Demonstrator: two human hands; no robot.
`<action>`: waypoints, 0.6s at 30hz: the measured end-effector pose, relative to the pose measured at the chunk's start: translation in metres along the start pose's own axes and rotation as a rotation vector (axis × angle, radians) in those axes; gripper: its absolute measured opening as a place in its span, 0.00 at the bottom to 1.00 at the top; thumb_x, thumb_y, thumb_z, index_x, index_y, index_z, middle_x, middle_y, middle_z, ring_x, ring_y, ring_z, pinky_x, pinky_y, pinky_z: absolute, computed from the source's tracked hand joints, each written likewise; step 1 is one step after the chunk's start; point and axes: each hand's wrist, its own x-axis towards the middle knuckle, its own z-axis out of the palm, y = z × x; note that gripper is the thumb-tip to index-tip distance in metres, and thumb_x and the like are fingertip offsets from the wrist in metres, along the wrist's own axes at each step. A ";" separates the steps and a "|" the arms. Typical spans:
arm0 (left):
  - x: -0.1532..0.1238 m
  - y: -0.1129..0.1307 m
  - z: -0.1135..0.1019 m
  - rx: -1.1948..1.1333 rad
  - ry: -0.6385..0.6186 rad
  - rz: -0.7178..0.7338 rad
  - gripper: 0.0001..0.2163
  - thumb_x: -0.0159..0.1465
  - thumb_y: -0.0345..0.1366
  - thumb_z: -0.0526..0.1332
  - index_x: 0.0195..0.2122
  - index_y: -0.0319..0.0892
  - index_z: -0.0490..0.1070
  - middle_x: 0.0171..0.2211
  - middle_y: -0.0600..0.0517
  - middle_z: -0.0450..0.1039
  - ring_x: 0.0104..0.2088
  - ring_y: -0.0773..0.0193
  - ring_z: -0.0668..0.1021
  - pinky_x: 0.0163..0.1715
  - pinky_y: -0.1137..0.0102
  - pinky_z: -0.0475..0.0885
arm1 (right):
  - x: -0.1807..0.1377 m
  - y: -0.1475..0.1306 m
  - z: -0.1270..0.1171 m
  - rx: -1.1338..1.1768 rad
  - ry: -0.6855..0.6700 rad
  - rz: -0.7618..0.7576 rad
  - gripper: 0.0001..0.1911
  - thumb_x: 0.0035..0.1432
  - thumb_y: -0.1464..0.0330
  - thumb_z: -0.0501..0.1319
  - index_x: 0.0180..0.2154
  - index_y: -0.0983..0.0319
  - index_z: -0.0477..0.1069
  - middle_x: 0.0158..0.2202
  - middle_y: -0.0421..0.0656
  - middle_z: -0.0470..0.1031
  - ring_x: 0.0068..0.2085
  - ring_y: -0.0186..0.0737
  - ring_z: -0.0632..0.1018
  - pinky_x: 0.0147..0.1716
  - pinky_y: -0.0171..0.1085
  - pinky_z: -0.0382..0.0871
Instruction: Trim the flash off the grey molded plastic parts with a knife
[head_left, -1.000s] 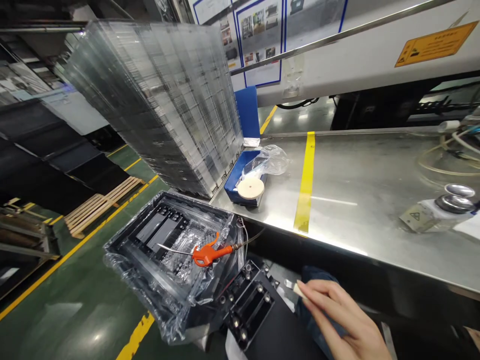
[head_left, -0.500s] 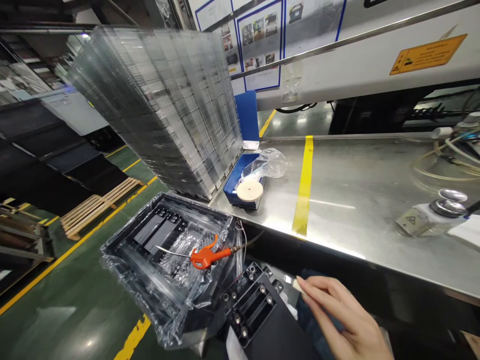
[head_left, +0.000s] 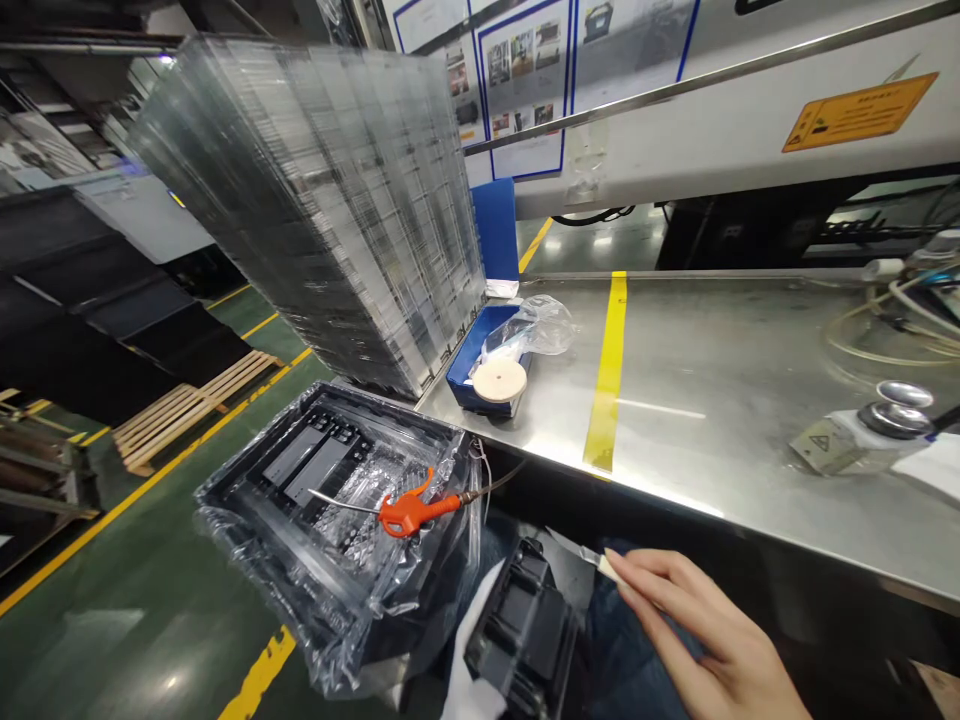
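My right hand (head_left: 697,620) is bare and pinches the pale handle of a small knife (head_left: 606,566) between thumb and fingers. Its thin metal blade points left, just beyond the upper right of a black moulded plastic part (head_left: 525,635). At the bottom centre, my left hand (head_left: 474,660), in what looks like a white glove, grips this part along its left side; most of the fingers are hidden. The part is tilted, showing its ribs and recesses, and stands apart from the right hand.
Left of the part, a film-lined black tray (head_left: 247,560) holds black parts, with an orange air blow gun (head_left: 409,514) across it. On the metal bench (head_left: 675,400) are a blue bin (head_left: 469,375), a round pale disc (head_left: 499,381) and a dispenser bottle (head_left: 847,440). Clear trays (head_left: 337,200) rise behind.
The black part has been turned over, from its face with round metal-looking inserts to a ribbed side. My right hand has shifted slightly right, and the knife blade now shows.
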 end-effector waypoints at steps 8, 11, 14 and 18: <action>-0.004 0.017 0.003 0.580 0.171 0.199 0.28 0.57 0.42 0.69 0.61 0.52 0.72 0.62 0.47 0.69 0.65 0.40 0.65 0.70 0.53 0.51 | -0.002 -0.001 -0.007 -0.014 -0.090 -0.024 0.12 0.69 0.67 0.58 0.49 0.56 0.78 0.35 0.43 0.80 0.36 0.34 0.83 0.37 0.26 0.78; -0.008 0.017 0.007 0.731 0.214 0.221 0.25 0.64 0.39 0.62 0.63 0.55 0.69 0.62 0.50 0.68 0.63 0.47 0.68 0.68 0.57 0.57 | -0.004 0.004 -0.008 -0.019 -0.097 -0.008 0.12 0.69 0.64 0.59 0.48 0.56 0.80 0.36 0.43 0.81 0.36 0.34 0.83 0.38 0.25 0.77; -0.007 0.020 0.006 0.665 0.144 0.215 0.21 0.65 0.40 0.61 0.60 0.57 0.72 0.60 0.53 0.71 0.62 0.51 0.70 0.66 0.60 0.59 | -0.004 0.008 -0.006 0.074 -0.113 0.187 0.15 0.69 0.58 0.59 0.40 0.57 0.81 0.32 0.43 0.81 0.33 0.35 0.84 0.34 0.25 0.78; -0.003 0.026 0.003 0.412 0.013 0.141 0.15 0.61 0.44 0.66 0.50 0.55 0.80 0.54 0.53 0.77 0.60 0.48 0.73 0.66 0.59 0.62 | -0.006 0.002 0.003 0.395 -0.302 0.557 0.27 0.67 0.51 0.57 0.22 0.60 0.74 0.18 0.38 0.74 0.21 0.34 0.78 0.23 0.26 0.74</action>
